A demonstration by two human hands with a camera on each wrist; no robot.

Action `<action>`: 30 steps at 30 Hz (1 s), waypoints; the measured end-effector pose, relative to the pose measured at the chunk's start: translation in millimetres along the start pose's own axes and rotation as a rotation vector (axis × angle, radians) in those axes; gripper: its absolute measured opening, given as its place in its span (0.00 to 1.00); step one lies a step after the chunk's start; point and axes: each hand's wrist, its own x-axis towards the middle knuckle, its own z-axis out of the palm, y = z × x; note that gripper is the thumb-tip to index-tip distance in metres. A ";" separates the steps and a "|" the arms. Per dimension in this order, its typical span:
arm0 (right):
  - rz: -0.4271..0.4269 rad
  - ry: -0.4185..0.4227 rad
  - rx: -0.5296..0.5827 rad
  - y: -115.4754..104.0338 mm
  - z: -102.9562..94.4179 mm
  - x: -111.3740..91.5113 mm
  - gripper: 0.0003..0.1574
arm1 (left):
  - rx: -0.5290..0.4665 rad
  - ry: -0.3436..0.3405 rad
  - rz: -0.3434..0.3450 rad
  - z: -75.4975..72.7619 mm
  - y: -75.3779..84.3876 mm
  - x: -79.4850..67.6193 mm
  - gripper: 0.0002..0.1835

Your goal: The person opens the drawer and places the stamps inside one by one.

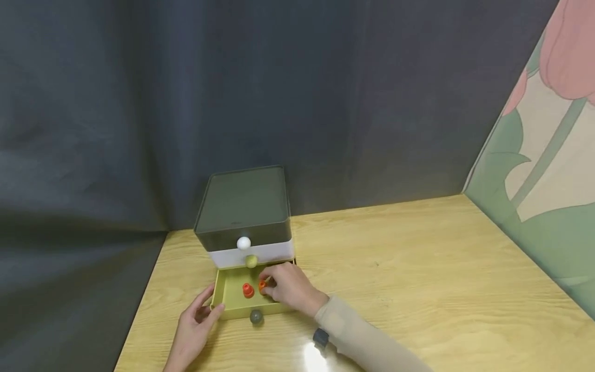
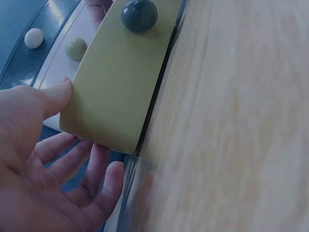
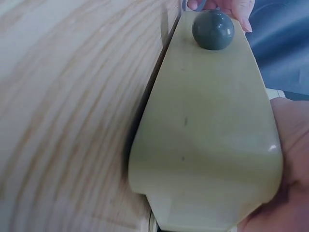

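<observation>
A yellow-green drawer (image 1: 241, 312) with a round dark grey knob (image 1: 256, 317) is pulled out at the bottom of a small drawer cabinet (image 1: 248, 199). My left hand (image 1: 194, 326) holds its front left corner, thumb at the top edge of the front and fingers along the side. Inside the drawer, my right hand (image 1: 290, 285) pinches a small orange stepped piece (image 1: 262, 285) between thumb and fingers. A similar red stepped piece (image 1: 248, 290) stands on the drawer floor just left of it. In the right wrist view the drawer front hides both pieces.
Above the drawer are a white drawer (image 1: 274, 251) with a yellow-green knob (image 1: 251, 261) and a dark top section with a white knob (image 1: 244, 243). A small dark block (image 1: 321, 337) shows beside the right sleeve. A dark curtain (image 1: 325, 103) hangs behind the wooden table (image 1: 409, 258).
</observation>
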 end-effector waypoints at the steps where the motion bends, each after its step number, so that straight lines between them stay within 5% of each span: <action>1: -0.002 0.002 0.017 0.7 -0.7 -0.7 0.14 | -0.001 -0.001 -0.002 0.6 -0.4 0.3 0.34; 7: -0.047 0.030 0.271 7.0 -3.8 -7.9 0.14 | 0.058 0.084 0.049 2.9 3.3 -3.7 0.32; 11: -0.035 0.110 0.437 12.0 -9.4 -17.3 0.13 | 0.139 0.224 0.199 11.5 14.9 -10.9 0.28; 19: 0.021 0.246 0.574 26.3 -37.2 -30.4 0.11 | 0.249 0.448 0.612 33.3 30.4 -18.6 0.24; 23: 0.076 0.302 0.609 34.4 -47.8 -36.2 0.10 | 0.335 0.419 0.743 34.3 34.0 -25.9 0.25; 30: 0.159 0.345 0.523 57.4 -71.1 -58.0 0.08 | 0.500 0.198 0.870 41.5 35.3 -37.1 0.26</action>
